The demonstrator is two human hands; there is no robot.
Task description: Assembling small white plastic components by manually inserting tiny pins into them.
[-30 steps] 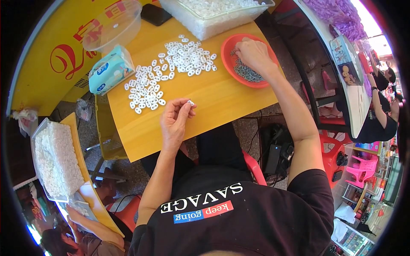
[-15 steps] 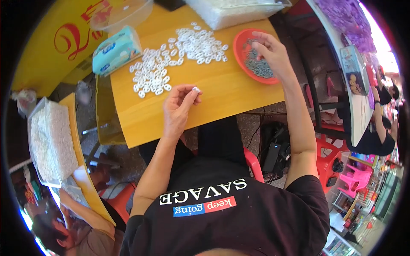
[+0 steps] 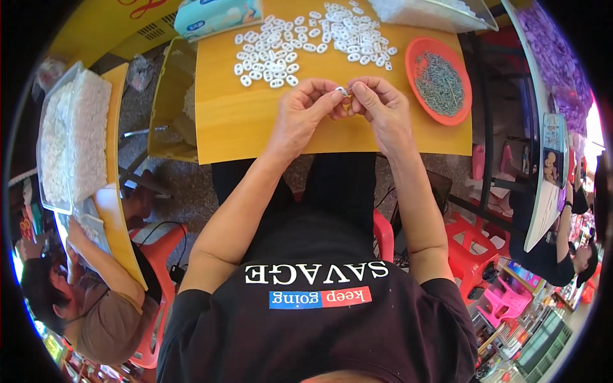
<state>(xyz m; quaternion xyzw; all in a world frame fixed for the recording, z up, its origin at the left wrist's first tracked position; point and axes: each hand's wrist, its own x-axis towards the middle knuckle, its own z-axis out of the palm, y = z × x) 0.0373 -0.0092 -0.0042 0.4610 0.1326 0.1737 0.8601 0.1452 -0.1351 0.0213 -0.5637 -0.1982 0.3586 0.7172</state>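
Note:
Over the near part of the yellow table (image 3: 242, 127), both my hands meet with fingertips almost touching. My left hand (image 3: 303, 115) is closed in a pinch on a small white oval piece (image 3: 341, 91). Against that piece my right hand (image 3: 386, 118) also pinches, thumb to fingers; whatever it grips is too small and covered to make out. Beyond my hands lie a left heap of white two-holed oval pieces (image 3: 268, 54) and a right heap of the same pieces (image 3: 357, 38). To the right, a red dish (image 3: 465, 96) holds many small grey metal screws (image 3: 439, 83).
A teal tissue pack (image 3: 220, 16) and a clear tub of white pieces (image 3: 424, 14) stand at the far edge. At left are a yellow crate (image 3: 172, 102), another filled tub (image 3: 73, 137) and a seated person (image 3: 105, 313). Red chairs (image 3: 469, 252) stand around.
My right hand has come left from above the red dish to meet my left hand. The view has shifted, so the table sits higher in the picture.

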